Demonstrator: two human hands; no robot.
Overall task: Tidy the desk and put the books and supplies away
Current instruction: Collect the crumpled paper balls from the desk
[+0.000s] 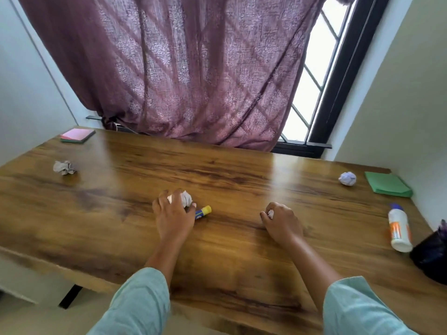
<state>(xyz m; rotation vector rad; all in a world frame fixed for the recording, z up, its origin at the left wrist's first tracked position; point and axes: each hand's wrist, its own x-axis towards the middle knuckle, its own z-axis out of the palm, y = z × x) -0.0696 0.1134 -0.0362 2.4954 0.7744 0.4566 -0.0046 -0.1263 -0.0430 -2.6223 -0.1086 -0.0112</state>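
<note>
- Desk (217,170): wooden top, brown grain, glossy; the landmark for all entries below.
- Left hand (173,213): on the desk near its middle, palm down, fingers curled around a crumpled paper ball (185,198); the white paper shows above the knuckles.
- Glue stick (203,212): blue body, yellow cap, lying flat on the desk just beside the left hand, at its thumb side; whether it touches the hand cannot be told.
- Right hand (281,221): resting on the desk right of centre, closed into a loose fist on a small paper scrap (270,213), a little of which shows at the fingertips.
- Second paper ball (64,167): loose on the desk's left part, well apart from both hands.
- Third paper ball (347,178): loose on the desk's far right part, just beside a green paper pad (387,187).
- Pink sticky-note block (78,135): at the desk's far left corner.
- Glue bottle (399,228): white, orange label, blue cap, lying on its side near the desk's right edge.
- Dark holder (430,255): at the desk's right edge, touching or nearly touching the bottle's base.
- Sleeves (137,303): pale green, on both forearms at the desk's near edge.
- Curtain (181,68): purple, hanging behind the desk's far edge.
</note>
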